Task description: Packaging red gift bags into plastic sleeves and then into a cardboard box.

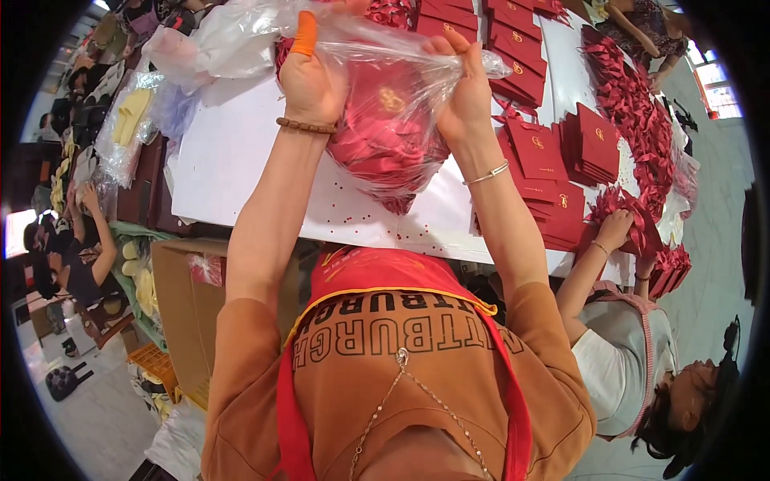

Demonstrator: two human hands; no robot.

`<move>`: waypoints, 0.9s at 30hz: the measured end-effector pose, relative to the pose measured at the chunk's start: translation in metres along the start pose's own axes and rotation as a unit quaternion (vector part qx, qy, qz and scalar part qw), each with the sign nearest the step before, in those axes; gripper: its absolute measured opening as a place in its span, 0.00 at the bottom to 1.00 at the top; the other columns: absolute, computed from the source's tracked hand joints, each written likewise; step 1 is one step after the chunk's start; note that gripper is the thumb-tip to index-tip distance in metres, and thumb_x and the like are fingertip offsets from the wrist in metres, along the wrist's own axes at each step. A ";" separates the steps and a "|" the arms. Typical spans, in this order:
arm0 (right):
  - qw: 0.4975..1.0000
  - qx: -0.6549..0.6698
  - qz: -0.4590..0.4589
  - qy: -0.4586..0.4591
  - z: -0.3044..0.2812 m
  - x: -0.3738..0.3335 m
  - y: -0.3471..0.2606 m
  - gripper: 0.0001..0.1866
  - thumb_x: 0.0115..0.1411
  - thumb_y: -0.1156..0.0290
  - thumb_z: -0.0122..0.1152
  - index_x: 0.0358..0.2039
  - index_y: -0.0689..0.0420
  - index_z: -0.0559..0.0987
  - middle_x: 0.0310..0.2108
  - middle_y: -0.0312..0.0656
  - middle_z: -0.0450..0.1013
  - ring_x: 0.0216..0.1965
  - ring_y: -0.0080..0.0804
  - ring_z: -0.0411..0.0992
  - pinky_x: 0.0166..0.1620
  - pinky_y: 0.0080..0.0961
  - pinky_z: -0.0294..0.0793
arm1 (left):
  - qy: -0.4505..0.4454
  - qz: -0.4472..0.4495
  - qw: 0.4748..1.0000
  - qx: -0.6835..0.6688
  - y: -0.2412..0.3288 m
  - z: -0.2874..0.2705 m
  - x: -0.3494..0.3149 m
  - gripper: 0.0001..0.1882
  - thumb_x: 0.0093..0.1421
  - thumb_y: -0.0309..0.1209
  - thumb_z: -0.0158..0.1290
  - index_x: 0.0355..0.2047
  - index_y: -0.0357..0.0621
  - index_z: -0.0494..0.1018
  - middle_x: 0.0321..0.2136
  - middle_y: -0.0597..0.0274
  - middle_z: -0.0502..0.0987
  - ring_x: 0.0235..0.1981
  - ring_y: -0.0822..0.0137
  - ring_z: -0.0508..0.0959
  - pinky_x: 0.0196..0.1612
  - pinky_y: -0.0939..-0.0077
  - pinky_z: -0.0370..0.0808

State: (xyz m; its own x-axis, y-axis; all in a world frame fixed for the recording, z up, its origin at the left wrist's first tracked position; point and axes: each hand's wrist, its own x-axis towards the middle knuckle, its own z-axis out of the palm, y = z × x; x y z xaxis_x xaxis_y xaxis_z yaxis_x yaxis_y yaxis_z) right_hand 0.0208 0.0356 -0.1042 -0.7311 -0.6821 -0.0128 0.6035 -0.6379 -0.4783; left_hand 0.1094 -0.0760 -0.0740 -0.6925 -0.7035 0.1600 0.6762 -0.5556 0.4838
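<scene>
A clear plastic bag (377, 54) is stretched between my two hands above the white table. Inside it sits a bundle of red paper gift bags (391, 104) with red ribbons, seen through the film. My left hand (314, 84), an orange finger cot on one digit, is closed on the left side of the plastic bag; some of its fingers are hidden by film. On the right side, my right hand (465, 92) pinches gathered plastic. Stacks of flat red gift bags (537, 152) lie just right of my right hand.
The white table (233, 176) carries more red bags, a ribbon heap (634, 120) and clear plastic sheeting (233, 40). Close on my right, a co-worker's hand (616, 228) handles red ribbons. A cardboard box (180, 313) stands below the table's left edge. Other people work at far left and far right.
</scene>
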 end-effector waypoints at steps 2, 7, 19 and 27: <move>0.999 -0.007 -0.025 0.045 0.017 -0.005 0.002 0.23 0.62 0.52 0.32 0.38 0.60 0.67 0.25 0.37 0.67 0.33 0.34 0.66 0.46 0.31 0.64 | 0.019 -0.005 1.000 -0.022 0.006 -0.004 -0.001 0.15 0.60 0.39 0.43 0.28 0.39 0.71 0.21 0.64 0.72 0.27 0.70 0.71 0.36 0.77 0.66; 0.998 -0.015 0.001 -0.063 0.019 -0.014 0.000 0.23 0.62 0.51 0.31 0.34 0.60 0.67 0.20 0.38 0.66 0.25 0.32 0.66 0.49 0.34 0.62 | -0.033 -0.005 0.981 0.192 0.008 -0.013 -0.001 0.20 0.61 0.45 0.40 0.22 0.42 0.66 0.11 0.70 0.58 0.14 0.76 0.59 0.20 0.83 0.58; 0.984 -0.171 0.013 -0.040 0.016 -0.032 -0.004 0.20 0.63 0.53 0.33 0.25 0.54 0.66 0.08 0.26 0.46 0.10 0.16 0.42 0.17 0.16 0.44 | -0.057 -0.126 0.950 0.280 -0.001 0.010 -0.027 0.24 0.60 0.47 0.33 0.28 0.38 0.68 0.09 0.75 0.53 0.11 0.80 0.51 0.16 0.86 0.49; 0.969 -0.247 0.002 -0.014 0.025 -0.034 -0.003 0.34 0.55 0.38 0.35 0.43 0.59 0.65 0.09 0.25 0.44 0.12 0.14 0.41 0.18 0.16 0.39 | -0.170 -0.155 0.939 0.255 0.009 -0.002 -0.031 0.36 0.44 0.31 0.50 0.53 0.32 0.53 0.25 0.68 0.63 0.29 0.75 0.63 0.36 0.85 0.59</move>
State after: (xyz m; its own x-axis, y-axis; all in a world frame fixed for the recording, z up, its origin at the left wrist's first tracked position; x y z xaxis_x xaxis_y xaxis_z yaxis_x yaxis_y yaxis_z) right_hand 0.0520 0.0521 -0.0801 -0.7164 -0.6977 0.0044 0.3761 -0.3915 -0.8398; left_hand 0.1376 -0.0599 -0.0767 -0.9349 -0.3126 0.1678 0.2811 -0.3641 0.8879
